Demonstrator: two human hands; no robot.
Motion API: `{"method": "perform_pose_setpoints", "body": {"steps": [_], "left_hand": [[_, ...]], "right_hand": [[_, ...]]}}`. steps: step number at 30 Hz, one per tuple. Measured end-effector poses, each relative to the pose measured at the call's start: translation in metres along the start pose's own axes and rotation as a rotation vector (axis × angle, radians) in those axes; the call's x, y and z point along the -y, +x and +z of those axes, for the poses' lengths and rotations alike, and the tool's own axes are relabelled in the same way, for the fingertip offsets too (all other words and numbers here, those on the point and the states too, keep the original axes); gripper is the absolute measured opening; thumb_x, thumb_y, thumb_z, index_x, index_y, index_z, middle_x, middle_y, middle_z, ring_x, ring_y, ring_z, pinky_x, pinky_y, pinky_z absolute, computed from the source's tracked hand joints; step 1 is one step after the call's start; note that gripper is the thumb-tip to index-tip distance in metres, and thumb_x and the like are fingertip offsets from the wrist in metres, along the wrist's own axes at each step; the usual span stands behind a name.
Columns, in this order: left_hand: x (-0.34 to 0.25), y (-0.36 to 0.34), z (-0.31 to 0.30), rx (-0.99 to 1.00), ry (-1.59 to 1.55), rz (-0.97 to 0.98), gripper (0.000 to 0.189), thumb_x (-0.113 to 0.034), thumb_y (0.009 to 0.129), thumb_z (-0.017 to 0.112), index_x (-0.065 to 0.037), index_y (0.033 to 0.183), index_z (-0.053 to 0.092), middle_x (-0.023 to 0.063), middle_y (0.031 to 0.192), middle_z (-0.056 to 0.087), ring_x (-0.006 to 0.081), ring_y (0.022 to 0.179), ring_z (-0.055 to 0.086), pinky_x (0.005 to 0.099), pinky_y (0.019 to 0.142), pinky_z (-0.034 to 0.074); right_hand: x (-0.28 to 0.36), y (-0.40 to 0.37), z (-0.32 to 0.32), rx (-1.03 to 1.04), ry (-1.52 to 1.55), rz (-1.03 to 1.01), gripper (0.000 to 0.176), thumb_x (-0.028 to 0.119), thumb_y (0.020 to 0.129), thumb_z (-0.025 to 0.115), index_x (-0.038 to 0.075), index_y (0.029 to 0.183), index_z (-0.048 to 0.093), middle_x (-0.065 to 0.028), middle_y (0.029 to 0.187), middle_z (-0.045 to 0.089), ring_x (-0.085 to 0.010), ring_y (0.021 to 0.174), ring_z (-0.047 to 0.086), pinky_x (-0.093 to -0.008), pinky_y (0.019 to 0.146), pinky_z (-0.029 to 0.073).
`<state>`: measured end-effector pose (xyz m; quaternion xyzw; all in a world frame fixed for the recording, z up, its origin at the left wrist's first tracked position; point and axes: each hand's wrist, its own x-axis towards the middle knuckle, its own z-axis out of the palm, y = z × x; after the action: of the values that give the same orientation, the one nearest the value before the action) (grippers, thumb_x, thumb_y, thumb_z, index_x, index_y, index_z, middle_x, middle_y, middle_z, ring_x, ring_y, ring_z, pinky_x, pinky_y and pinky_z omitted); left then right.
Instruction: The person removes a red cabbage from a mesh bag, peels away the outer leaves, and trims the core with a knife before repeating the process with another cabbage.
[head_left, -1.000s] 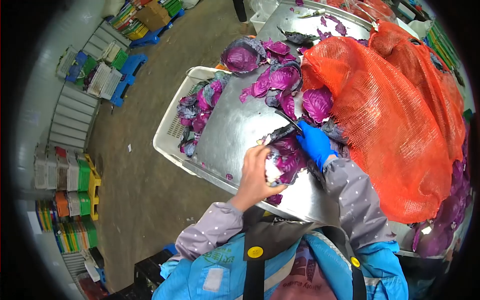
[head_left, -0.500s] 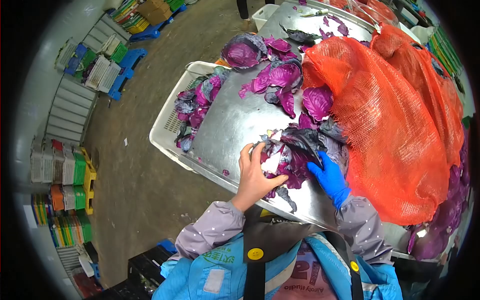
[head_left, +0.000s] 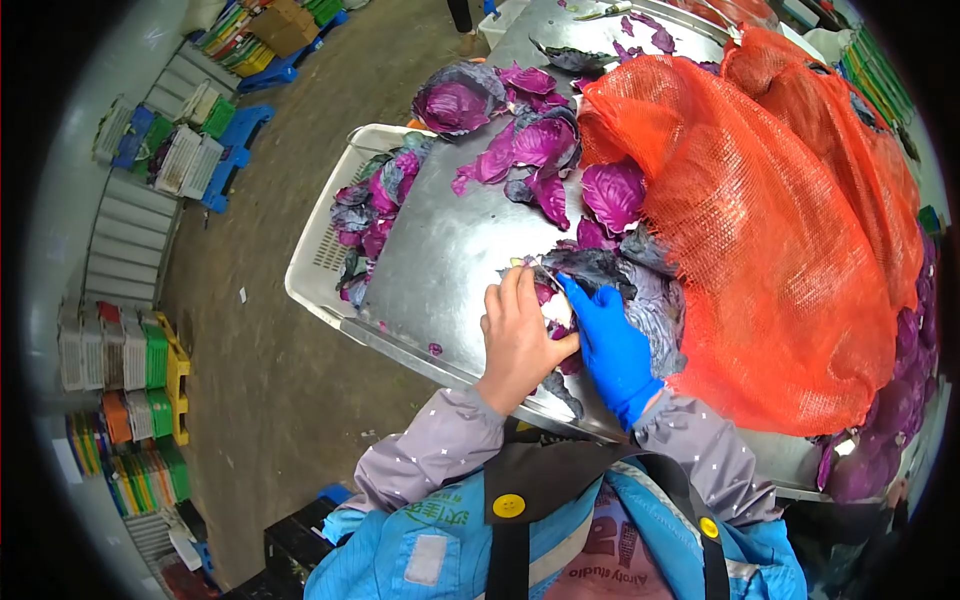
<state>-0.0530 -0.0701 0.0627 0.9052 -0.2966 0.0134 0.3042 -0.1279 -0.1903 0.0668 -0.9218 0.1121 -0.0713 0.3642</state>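
My bare left hand [head_left: 520, 338] is curled over a purple cabbage [head_left: 556, 308] near the front edge of the metal table [head_left: 440, 240]. In a blue glove, my right hand [head_left: 608, 350] reaches to the same cabbage from the right, its fingertips at the top of it. Both hands hide most of that cabbage. Beside the glove lies a greyish outer leaf [head_left: 655, 312], with dark leaves [head_left: 590, 268] above it. Further up the table are loose purple leaves [head_left: 542, 142] and a cabbage with dark outer leaves [head_left: 455, 100].
A large red mesh sack [head_left: 760, 230] covers the table's right side. More cabbages [head_left: 870, 460] lie at the far right. Against the table's left edge, a white crate [head_left: 318, 240] holds trimmed leaves. Stacked crates [head_left: 110, 350] stand along the left wall, and a person's leg shows at the top.
My right hand has moved up and left, closer to my left hand. The cabbage is now more covered, and the dark leaves beside it have shifted. The whole view has moved slightly.
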Motion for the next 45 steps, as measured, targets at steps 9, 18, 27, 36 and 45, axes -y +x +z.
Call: {"method": "perform_pose_setpoints", "body": {"steps": [9,18,27,36,45], "left_hand": [[0.0,0.012,-0.001,0.033,0.037,0.048,0.085,-0.031,0.057,0.08,0.009,0.121,0.041,0.0222,0.12,0.046,0.0393,0.107,0.044,0.0454,0.092,0.039],[0.042,-0.015,-0.02,0.096,-0.209,0.118,0.09,-0.031,0.056,0.083,-0.001,0.128,0.038,0.0218,0.128,0.037,0.0378,0.118,0.04,0.0431,0.099,0.036],[0.054,-0.029,-0.021,-0.058,-0.418,-0.362,0.09,-0.029,0.063,0.08,0.0,0.131,0.029,0.0217,0.122,0.036,0.0358,0.116,0.04,0.0417,0.099,0.035],[0.023,-0.026,-0.011,-0.018,-0.194,-0.056,0.098,-0.028,0.057,0.082,0.004,0.132,0.027,0.0213,0.123,0.036,0.0356,0.115,0.04,0.0416,0.098,0.035],[0.01,-0.011,-0.009,-0.02,-0.044,-0.045,0.091,-0.032,0.058,0.08,0.009,0.125,0.034,0.0243,0.121,0.041,0.0374,0.111,0.042,0.044,0.095,0.034]], "right_hand": [[-0.027,0.044,0.002,0.011,0.034,0.058,0.038,0.019,0.086,0.048,0.016,0.123,0.052,-0.0174,0.099,0.059,-0.0347,0.079,0.062,-0.0446,0.068,0.049],[-0.097,0.045,0.018,0.025,0.109,0.22,0.038,0.027,0.084,0.057,0.005,0.115,0.054,-0.0231,0.091,0.062,-0.0404,0.084,0.059,-0.0458,0.071,0.046],[-0.038,-0.041,0.008,0.128,0.795,0.593,0.027,0.017,0.087,0.061,0.002,0.108,0.056,-0.0026,0.079,0.058,-0.0081,0.068,0.052,-0.0245,0.062,0.044],[-0.04,-0.026,-0.03,-0.082,0.228,0.081,0.044,0.018,0.091,0.051,0.013,0.133,0.041,-0.0166,0.108,0.057,-0.0303,0.088,0.061,-0.0364,0.076,0.048],[0.006,-0.016,-0.011,0.093,0.028,-0.051,0.063,0.004,0.082,0.047,0.027,0.14,0.034,-0.0178,0.107,0.048,-0.0355,0.08,0.059,-0.0426,0.064,0.049]]}}
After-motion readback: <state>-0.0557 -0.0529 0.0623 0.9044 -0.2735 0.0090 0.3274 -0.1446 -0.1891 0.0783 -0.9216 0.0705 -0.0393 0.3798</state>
